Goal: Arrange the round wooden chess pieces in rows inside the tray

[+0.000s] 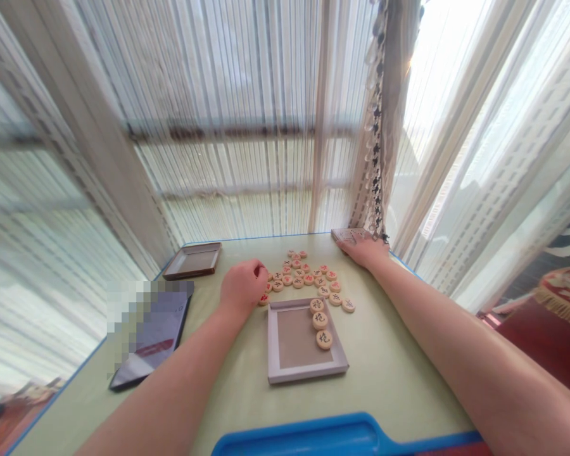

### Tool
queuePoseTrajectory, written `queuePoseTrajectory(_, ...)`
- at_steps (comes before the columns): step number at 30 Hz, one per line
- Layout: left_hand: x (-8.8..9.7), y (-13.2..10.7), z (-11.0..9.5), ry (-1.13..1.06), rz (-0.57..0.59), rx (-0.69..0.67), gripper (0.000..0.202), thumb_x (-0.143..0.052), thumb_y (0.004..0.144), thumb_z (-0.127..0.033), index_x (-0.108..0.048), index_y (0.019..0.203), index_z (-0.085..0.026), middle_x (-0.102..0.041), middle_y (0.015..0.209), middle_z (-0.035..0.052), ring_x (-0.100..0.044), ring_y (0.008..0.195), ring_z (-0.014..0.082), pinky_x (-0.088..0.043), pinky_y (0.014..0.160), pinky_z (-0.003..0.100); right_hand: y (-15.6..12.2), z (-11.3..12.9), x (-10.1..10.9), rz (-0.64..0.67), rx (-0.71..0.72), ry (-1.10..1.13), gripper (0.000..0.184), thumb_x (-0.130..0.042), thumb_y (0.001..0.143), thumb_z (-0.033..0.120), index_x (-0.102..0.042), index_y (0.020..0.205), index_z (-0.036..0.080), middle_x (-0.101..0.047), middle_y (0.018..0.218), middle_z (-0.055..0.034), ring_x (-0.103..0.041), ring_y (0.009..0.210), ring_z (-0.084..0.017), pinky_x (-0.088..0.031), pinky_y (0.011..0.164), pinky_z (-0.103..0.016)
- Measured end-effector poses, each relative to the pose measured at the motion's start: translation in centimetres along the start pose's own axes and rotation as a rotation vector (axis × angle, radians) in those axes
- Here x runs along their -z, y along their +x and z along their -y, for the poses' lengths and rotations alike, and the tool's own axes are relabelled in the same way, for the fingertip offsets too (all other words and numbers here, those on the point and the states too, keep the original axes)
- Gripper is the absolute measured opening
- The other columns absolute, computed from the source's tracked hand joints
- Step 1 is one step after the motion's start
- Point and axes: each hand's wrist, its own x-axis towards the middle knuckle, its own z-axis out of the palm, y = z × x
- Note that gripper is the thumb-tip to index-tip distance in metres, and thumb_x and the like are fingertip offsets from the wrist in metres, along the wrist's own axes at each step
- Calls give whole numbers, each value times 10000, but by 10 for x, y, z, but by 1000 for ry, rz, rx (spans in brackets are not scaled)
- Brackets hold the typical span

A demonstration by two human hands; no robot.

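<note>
Round wooden Chinese chess pieces (298, 273) with red and black characters lie spread over the middle of the table. At their left edge is my left hand (244, 285), its fingers curled closed; whatever they may hold is hidden. An open shallow cardboard box (275, 373) stands in front of the spread. Along its right side lie three black-marked chess pieces (320, 320). My right hand (363, 248) reaches to the far right corner, fingers stretched out over a flat patterned box (342, 234) that it touches.
A shallow brown-edged box lid (194, 258) rests at the far left. Closer on the left is a dark tablet (154, 342), partly pixelated. A blue moulded tray section (299, 437) lines the near table edge. Sheer curtains (237, 126) hang behind the table (375, 380).
</note>
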Motion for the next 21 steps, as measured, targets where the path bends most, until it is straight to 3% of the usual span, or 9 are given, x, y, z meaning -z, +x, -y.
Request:
queuePoseTrajectory(6,3,-1,-2,-23,9,-14,263,-412,783,-273,-662,738,-206,-681,730,40,-607,692,190,-415,623,280,-9,-9,9,30,61,11,770,-186,759,720,-286,1381,278,-234,1461,-53,-327,1219,-384,-276,943,-515)
queuePoseTrajectory(10,5,-2,-3,-13,24,-51,271,-405,786,-277,-662,741,-204,-683,758,47,-605,714,194,-421,636,285,-40,-5,30,46,115,-76,641,-373,769,607,-454,1283,232,-449,1319,-116,-452,1102,-365,-351,859,-493)
queuePoseTrajectory(13,6,-3,-5,-16,59,-83,275,-403,786,-276,-665,752,-201,-683,770,50,-602,729,195,-427,651,286,-77,5,50,-25,296,-92,432,-426,795,438,-563,1163,257,-569,1174,-94,-498,1056,-311,-357,854,-456)
queuePoseTrajectory(17,9,-7,-8,-44,103,-129,266,-410,782,-269,-667,790,-201,-683,791,46,-602,748,186,-433,669,277,-121,17,57,176,600,148,300,-425,815,409,-640,986,289,-663,948,-10,-591,809,-178,-423,675,-269)
queuePoseTrajectory(21,10,-8,-8,-35,133,-170,256,-420,773,-259,-668,787,-199,-680,792,45,-597,741,183,-436,673,279,-133,14,43,0,637,205,295,-388,843,355,-647,946,259,-657,874,-13,-574,780,-159,-397,672,-253)
